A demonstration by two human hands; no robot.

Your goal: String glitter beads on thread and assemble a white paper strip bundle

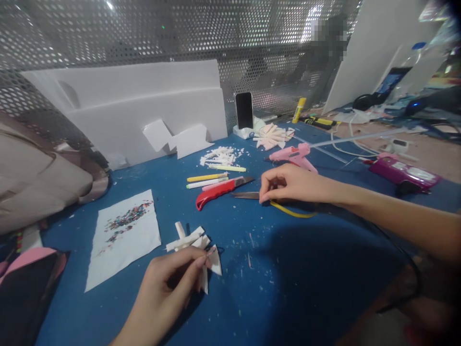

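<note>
My left hand (169, 283) pinches a small white foam piece made of crossed strips (196, 242), held just above the blue table (288, 278) near its front. My right hand (288, 182) reaches in from the right, its fingers closed over the handle end of yellow-handled scissors (288, 207) that lie on the table. The scissors' blades (247, 195) stick out to the left of my fingers. A red utility knife (219, 189) lies just left of the blades.
A pink glue gun (293, 154) lies behind my right hand. Yellow and white pens (207, 179), foam scraps (219, 154), a sheet of paper with glitter (122, 235), a propped phone (244, 110), white foam boards (144, 110) and a purple toy car (403, 173) surround the work area.
</note>
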